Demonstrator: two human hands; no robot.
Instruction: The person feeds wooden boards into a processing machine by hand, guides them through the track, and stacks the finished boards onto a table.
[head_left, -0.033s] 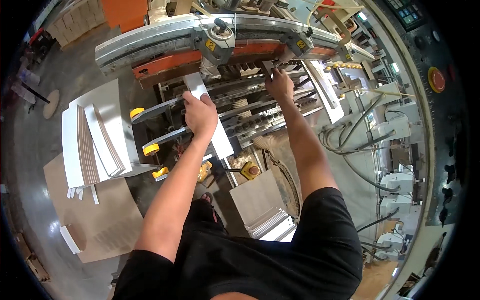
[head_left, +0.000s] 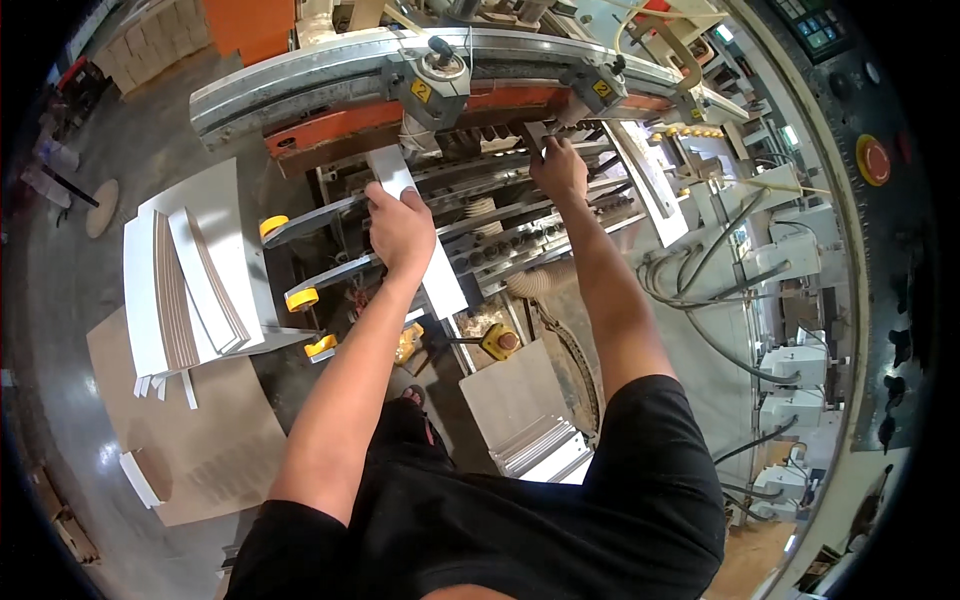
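My left hand is closed around the edge of a long white panel strip lying across the machine's metal rails. The strip's far end reaches the red-orange fence. To the right, my right hand is bent at the far side of the rails, just below a clamp head. Its fingertips are pressed together by a narrow greyish piece at the fence; what they grip is partly hidden. Right of this hand lies another white strip, its far end under the beam.
A stack of white panel strips rests on a board at left. Yellow-tipped support arms stick out beside it. A yellow box with a button stands below the rails, near more stacked strips. Cables and a control panel are at right.
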